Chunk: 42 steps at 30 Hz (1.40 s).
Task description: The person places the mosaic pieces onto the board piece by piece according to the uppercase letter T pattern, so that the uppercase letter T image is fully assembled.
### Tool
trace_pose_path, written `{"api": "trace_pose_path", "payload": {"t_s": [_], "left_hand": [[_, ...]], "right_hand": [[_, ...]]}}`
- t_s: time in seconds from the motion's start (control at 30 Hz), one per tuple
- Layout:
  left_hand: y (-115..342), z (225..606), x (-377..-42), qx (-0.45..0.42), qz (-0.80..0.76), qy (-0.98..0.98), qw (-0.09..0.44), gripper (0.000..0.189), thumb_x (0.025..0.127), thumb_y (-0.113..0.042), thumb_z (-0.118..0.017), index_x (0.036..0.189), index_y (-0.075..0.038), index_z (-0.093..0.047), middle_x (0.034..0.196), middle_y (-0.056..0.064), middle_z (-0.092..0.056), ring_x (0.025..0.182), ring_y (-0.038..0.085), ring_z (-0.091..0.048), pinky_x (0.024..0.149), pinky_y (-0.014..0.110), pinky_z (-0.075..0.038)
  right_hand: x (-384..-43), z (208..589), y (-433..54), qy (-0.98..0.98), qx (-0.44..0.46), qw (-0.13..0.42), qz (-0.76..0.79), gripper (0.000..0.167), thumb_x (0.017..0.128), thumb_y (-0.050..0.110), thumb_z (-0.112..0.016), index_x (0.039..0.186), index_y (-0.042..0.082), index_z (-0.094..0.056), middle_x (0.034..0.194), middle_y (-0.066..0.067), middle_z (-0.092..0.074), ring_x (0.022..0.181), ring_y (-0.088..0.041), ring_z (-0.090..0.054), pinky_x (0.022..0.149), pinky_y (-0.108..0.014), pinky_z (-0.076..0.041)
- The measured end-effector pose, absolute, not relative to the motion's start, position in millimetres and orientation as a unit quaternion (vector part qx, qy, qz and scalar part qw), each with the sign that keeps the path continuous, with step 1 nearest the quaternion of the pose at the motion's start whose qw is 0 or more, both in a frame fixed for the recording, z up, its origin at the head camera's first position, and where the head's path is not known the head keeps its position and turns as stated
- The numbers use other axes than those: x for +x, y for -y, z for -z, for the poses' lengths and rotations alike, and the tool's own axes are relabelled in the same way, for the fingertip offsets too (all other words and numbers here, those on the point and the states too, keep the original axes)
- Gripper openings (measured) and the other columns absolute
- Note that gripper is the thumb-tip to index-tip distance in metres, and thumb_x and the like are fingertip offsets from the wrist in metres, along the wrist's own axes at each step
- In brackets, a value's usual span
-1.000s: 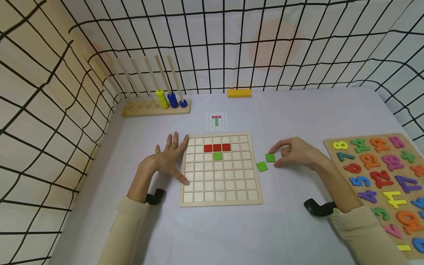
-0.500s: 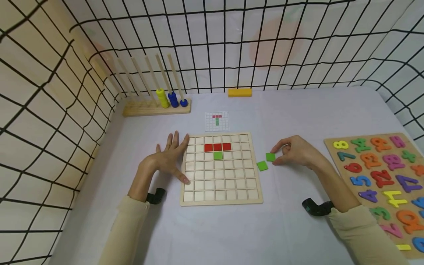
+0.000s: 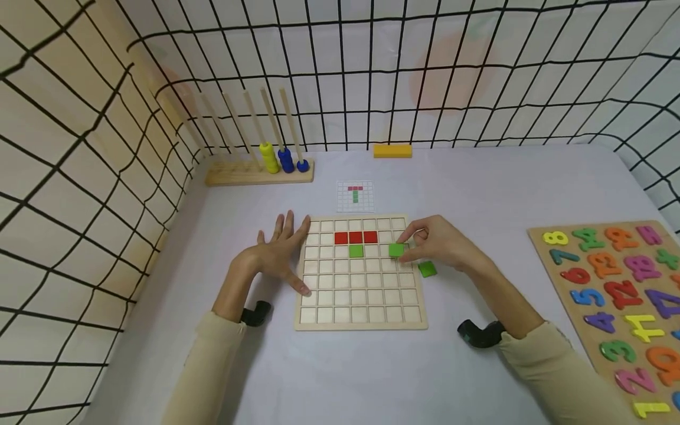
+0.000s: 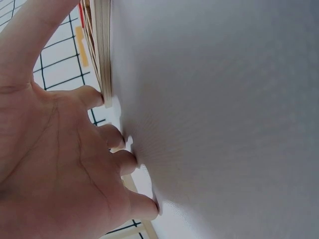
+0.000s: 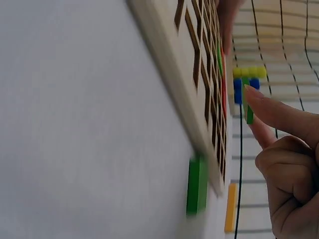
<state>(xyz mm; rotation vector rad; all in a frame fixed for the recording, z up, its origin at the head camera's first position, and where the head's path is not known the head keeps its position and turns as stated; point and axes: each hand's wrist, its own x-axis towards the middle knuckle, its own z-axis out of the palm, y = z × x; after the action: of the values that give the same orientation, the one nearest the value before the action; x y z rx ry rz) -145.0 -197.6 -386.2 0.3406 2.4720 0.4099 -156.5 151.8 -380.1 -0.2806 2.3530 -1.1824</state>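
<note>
A wooden grid board lies flat on the white cloth. Three red tiles sit side by side in one upper row, with a green tile under the middle one. My right hand pinches another green tile between thumb and index finger, above the board's right part. In the right wrist view that pinched tile is raised over the grid. My left hand rests spread at the board's left edge, thumb on its frame. A loose green tile lies by the right edge.
Behind the board lies a small printed card with a red and green T pattern. A peg abacus stands at the back left, near a yellow block. A number puzzle board is at right; black wire mesh surrounds the table.
My right hand has picked up a green tile from beside the board and carried it left over the grid. The left hand keeps its place. The head view has shifted slightly.
</note>
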Motion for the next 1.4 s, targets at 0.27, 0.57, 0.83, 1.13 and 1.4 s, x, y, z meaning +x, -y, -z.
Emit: {"api": "trace_pose_path", "payload": {"t_s": [0.27, 0.57, 0.83, 1.13, 1.4], "left_hand": [[196, 390, -146, 0.13, -0.161, -0.928, 0.308, 0.159, 0.059, -0.055, -0.098, 0.166, -0.022, 0.015, 0.167, 0.019, 0.034, 0.155, 0.039, 0.033, 0.118, 0.077, 0.013], [196, 386, -145, 0.122, -0.149, -0.933, 0.304, 0.157, 0.061, -0.055, -0.097, 0.166, -0.021, 0.015, 0.167, 0.018, 0.033, 0.156, 0.039, 0.032, 0.119, 0.078, 0.012], [199, 382, -143, 0.117, -0.147, -0.933, 0.305, 0.157, 0.061, -0.055, -0.097, 0.165, -0.021, 0.016, 0.167, 0.019, 0.034, 0.155, 0.04, 0.032, 0.118, 0.078, 0.011], [200, 383, -145, 0.123, -0.15, -0.931, 0.308, 0.158, 0.06, -0.055, -0.097, 0.165, -0.021, 0.015, 0.167, 0.02, 0.033, 0.155, 0.04, 0.032, 0.118, 0.079, 0.013], [197, 384, -147, 0.129, -0.153, -0.929, 0.311, 0.16, 0.058, -0.059, -0.097, 0.166, -0.022, 0.015, 0.167, 0.02, 0.033, 0.155, 0.039, 0.032, 0.118, 0.078, 0.013]], "right_hand": [[-147, 385, -108, -0.854, -0.127, 0.264, 0.43, 0.03, 0.075, 0.008, -0.09, 0.1, 0.003, -0.074, 0.053, 0.004, -0.036, 0.051, -0.01, -0.031, 0.054, -0.025, -0.03], [-143, 381, -83, -0.866, -0.128, 0.26, 0.407, 0.025, 0.075, 0.006, -0.09, 0.094, 0.001, -0.075, 0.069, 0.0, -0.051, 0.064, -0.015, -0.039, 0.058, -0.026, -0.032], [-143, 381, -69, -0.879, -0.147, 0.244, 0.383, 0.027, 0.073, 0.003, -0.091, 0.094, 0.001, -0.075, 0.058, 0.003, -0.042, 0.058, -0.013, -0.038, 0.057, -0.025, -0.031], [-141, 383, -66, -0.881, -0.129, 0.234, 0.392, 0.026, 0.071, 0.002, -0.092, 0.093, 0.006, -0.079, 0.055, 0.002, -0.043, 0.054, -0.013, -0.039, 0.052, -0.023, -0.027], [-145, 389, -72, -0.875, -0.134, 0.229, 0.404, 0.027, 0.07, 0.003, -0.094, 0.093, 0.01, -0.081, 0.055, 0.003, -0.037, 0.054, -0.013, -0.034, 0.052, -0.024, -0.023]]}}
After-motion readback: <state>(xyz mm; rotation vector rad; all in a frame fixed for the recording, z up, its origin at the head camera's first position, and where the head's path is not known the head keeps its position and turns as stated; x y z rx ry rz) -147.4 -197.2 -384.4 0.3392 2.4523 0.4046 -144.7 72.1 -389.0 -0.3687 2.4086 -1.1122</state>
